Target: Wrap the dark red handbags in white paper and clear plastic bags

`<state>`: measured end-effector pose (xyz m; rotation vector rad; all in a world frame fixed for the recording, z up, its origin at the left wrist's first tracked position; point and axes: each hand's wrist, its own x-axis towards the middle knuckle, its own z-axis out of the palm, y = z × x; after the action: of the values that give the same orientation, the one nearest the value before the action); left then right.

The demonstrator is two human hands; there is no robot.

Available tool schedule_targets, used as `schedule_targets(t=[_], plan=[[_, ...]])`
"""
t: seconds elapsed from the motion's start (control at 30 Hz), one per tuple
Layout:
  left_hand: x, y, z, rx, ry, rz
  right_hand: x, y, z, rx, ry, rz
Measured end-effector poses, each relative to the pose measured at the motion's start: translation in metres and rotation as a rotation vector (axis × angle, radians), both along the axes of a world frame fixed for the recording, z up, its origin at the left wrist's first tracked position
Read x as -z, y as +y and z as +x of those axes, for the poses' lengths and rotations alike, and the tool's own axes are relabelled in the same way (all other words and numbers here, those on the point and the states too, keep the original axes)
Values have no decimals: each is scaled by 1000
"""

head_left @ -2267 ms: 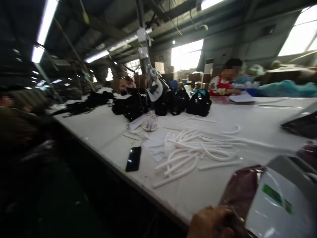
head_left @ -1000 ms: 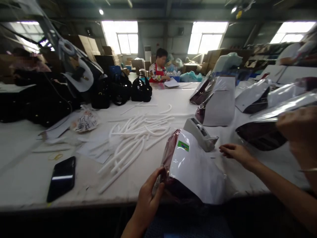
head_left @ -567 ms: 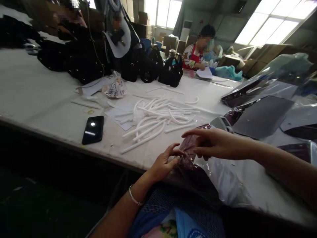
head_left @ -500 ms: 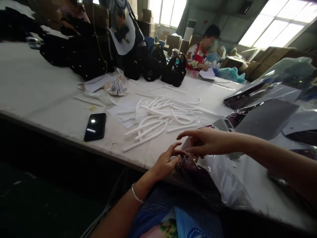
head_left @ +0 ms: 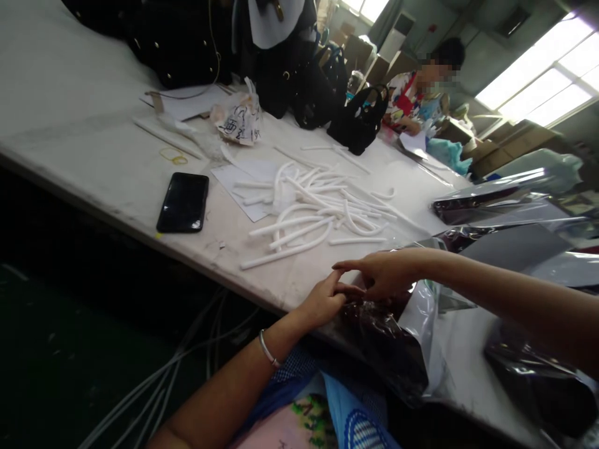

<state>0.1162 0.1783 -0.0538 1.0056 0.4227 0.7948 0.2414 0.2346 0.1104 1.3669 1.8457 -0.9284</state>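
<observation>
At the table's near edge lies a dark maroon item in clear plastic (head_left: 388,349). My left hand (head_left: 324,300), with a silver bangle on its wrist, touches the top of the plastic; its fingers are bent and partly spread. Over the same spot, my right hand (head_left: 386,274) reaches in from the right, its index finger stretched to the left hand's fingertips and the other fingers curled down against the plastic. What those curled fingers grip is hidden. White foam rods (head_left: 304,218) lie in a loose pile just beyond my hands.
A black phone (head_left: 183,202) lies left of the rods. Behind them are a crumpled printed bag (head_left: 238,121) and black bags (head_left: 360,121). More plastic-wrapped items (head_left: 515,243) cover the right side. A person in a patterned top (head_left: 405,100) works across the white table (head_left: 60,156).
The view has shifted, tilting the table more steeply. My two hands have come closer together, fingertips meeting over the plastic. More of the wrapped item at the right edge shows.
</observation>
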Motion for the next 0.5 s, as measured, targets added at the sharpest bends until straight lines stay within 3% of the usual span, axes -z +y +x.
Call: schedule_targets(t=[0.27, 0.5], plan=[[1, -3, 1, 54, -50, -36, 22, -12, -3, -238, -242, 233], [-7, -5, -5, 64, 20, 52, 10, -5, -18, -263, -515, 266]])
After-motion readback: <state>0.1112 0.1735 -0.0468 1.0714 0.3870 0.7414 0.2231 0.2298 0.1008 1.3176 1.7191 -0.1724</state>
